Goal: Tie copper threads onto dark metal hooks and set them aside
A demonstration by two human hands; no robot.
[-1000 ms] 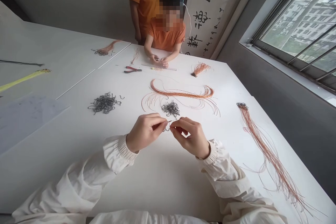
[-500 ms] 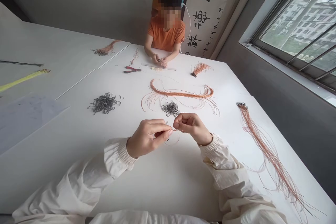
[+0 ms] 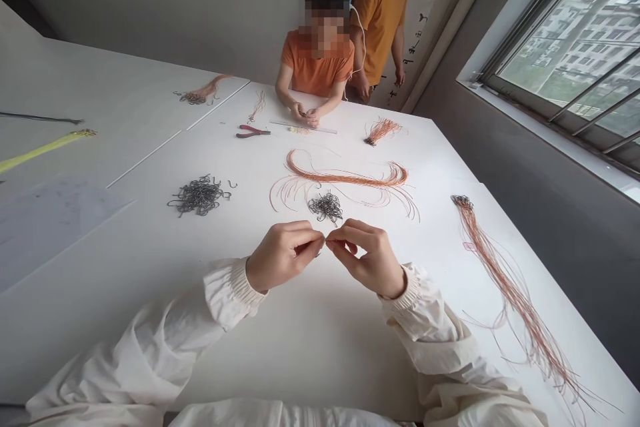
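My left hand (image 3: 285, 255) is closed in a pinch near the middle of the table. A small dark fish hook (image 3: 319, 254) shows just under its fingertips, mostly hidden by them. Almost touching it, my right hand (image 3: 367, 257) pinches thumb against forefinger; what lies between those fingers is too fine to make out. Just beyond both hands sits a small pile of dark fish hooks (image 3: 326, 207). Behind that lies a curved bundle of orange fishing line (image 3: 345, 179), its loose ends fanning out at both sides.
A larger hook pile (image 3: 200, 197) lies to the left. Along the right edge stretches a long bundle of tied orange lines (image 3: 505, 280). Red-handled pliers (image 3: 253, 131) and a ruler (image 3: 325, 130) lie before a seated person (image 3: 320, 73). Another person (image 3: 383, 20) stands behind.
My fingertips have come level with each other, and the orange loop below them no longer shows. The standing person has moved to the right, out from behind the seated one.
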